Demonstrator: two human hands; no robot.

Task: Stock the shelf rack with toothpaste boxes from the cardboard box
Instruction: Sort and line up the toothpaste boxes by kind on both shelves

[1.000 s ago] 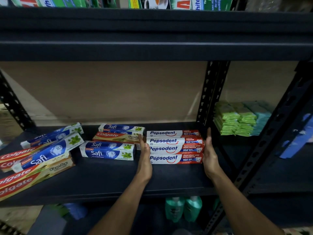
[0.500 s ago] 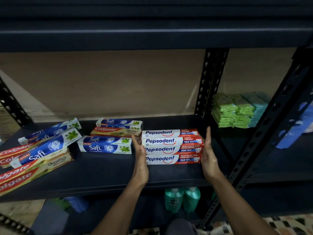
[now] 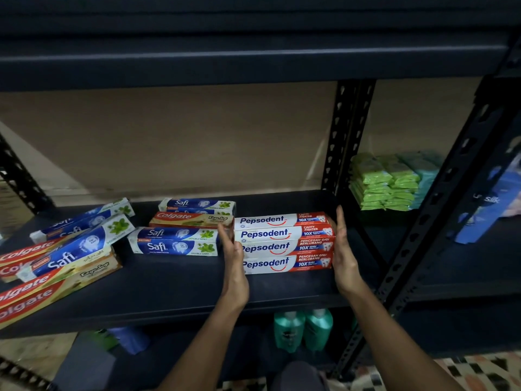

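Fingers [image 3: 225,235] of our left hand [image 3: 235,266] were straight and held together, pressed flat against the left ends of the four white-and-red toothpaste boxes [image 3: 282,241]. Our right hand [image 3: 342,255] stood the same way at their right ends, palm inward, though we could not be sure every box touched it. Neither hand curled round or pinched anything. Against the second before, very little had changed. Both hands had stayed bracketing the group, the boxes had not visibly shifted, and only our view had dipped a little. We judged this to mean the four were already placed and we were only squaring their ends, so this batch was nearly done and more stock would have to come from the cardboard box, which was not in view. The group sat on the dark shelf [image 3: 174,289] toward its right end, near the upright post [image 3: 344,142] and just right of the blue boxes [image 3: 174,244], which our left hand separated from it. Each box lay with its long axis left to right, parallel to the shelf's front edge. Their printed faces were turned up toward us, with the brand name at the left and the red end pointing right. Whether they lay side by side or partly stacked we could not tell. Further left, a loose heap [image 3: 64,255] of red and blue boxes lay at angles, unsorted.
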